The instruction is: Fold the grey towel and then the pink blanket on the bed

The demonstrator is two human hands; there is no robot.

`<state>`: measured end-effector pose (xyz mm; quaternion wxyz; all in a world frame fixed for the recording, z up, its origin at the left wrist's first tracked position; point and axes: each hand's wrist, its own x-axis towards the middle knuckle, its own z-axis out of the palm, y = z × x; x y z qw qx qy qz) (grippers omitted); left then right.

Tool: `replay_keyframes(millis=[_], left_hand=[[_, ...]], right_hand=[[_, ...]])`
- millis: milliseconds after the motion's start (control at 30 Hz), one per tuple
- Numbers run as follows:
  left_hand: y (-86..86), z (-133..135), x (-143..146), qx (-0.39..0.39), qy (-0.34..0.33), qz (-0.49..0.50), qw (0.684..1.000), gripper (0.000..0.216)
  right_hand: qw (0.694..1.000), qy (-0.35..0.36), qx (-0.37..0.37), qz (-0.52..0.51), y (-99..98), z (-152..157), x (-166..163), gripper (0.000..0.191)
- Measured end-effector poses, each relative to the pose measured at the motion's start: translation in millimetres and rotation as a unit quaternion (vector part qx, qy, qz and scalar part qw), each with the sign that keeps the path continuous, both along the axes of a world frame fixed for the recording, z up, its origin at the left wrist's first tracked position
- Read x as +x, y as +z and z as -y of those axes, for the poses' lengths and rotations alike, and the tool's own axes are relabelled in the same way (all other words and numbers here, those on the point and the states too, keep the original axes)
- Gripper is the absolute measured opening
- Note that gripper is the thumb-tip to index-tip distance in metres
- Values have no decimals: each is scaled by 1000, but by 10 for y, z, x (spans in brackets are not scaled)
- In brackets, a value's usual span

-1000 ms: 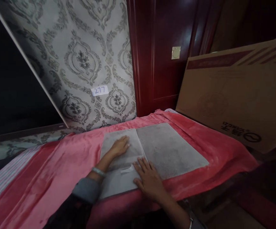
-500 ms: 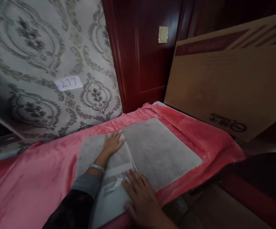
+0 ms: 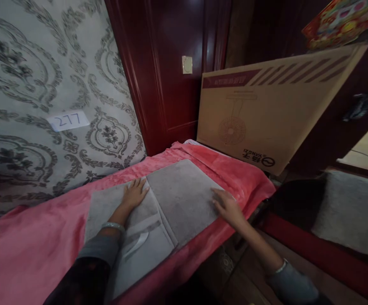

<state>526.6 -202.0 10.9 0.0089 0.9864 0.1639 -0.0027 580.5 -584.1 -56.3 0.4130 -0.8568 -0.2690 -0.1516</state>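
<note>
Grey mat [image 3: 184, 199] lies across the pink blanket [image 3: 44, 241]; our left hand [image 3: 134, 194] rests flat on its left part, fingers loose; our right hand [image 3: 228, 207] meets its right edge, pinching or not we can't tell; beyond, a cardboard box [image 3: 266, 110].

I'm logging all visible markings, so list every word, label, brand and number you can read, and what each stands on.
"277": handwritten on the white paper slip on the patterned wall.
"扬子 YANGZI": upside down on the cardboard box, beside a round logo.
Dark red band on the box: lettering too blurred to read.
Colourful red item, top right: no words legible.
</note>
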Motion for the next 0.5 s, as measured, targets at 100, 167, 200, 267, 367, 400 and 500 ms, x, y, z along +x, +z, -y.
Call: replay_keyframes(millis=[100, 167, 200, 267, 367, 400, 500], left_hand=[[67, 208, -242, 1, -36, -12, 999, 62], [57, 365, -476, -1, -74, -25, 997, 62], [31, 438, -600, -5, -86, -29, 996, 63], [-58, 560, -833, -9, -97, -25, 995, 64], [-249, 668, -1074, 4, -92, 25, 995, 62], [-312, 685, -1117, 10, -91, 47, 995, 61], [-433, 700, -1160, 20, -90, 97, 991, 57]], right_hand=[[989, -64, -91, -95, 38, 149, 386, 51], [978, -67, -122, -157, 84, 164, 543, 51], [974, -65, -126, -178, 108, 159, 602, 49], [970, -58, -117, -204, 154, 145, 696, 42], [961, -29, -91, -259, 222, 139, 790, 27], [956, -14, -79, -283, 246, 142, 809, 22], [934, 29, -37, -354, 321, 156, 826, 20]])
